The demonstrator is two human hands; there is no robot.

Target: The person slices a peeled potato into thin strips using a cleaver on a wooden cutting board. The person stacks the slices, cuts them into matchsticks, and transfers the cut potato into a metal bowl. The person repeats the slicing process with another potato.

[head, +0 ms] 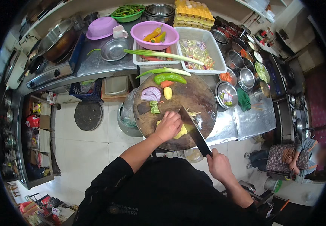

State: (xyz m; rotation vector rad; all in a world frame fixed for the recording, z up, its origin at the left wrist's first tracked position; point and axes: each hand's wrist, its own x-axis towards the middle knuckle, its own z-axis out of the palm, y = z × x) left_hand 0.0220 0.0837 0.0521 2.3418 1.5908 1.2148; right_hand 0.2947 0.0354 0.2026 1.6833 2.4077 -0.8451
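My right hand [219, 165] grips the handle of a Chinese cleaver [194, 131], its blade slanting over a round wooden chopping board [180, 87]. Against the blade's left side, my left hand [169, 124] presses on yellow slices [182, 131], perhaps potato. Thin pale strips [194, 113] lie right of the blade. Farther up the board are a sliced purple onion half [151, 94], green pepper pieces [154, 107], a yellow peeled piece [167, 93], a carrot piece [167, 84], a long green pepper [170, 78] and a spring onion [165, 71].
Beyond the board stand a white basket [222, 63] of cut vegetables and a pink colander [134, 34] with peppers. Steel bowls [226, 94] crowd the right. A gas stove [56, 74] is at left. A person [307, 158] sits at the far right.
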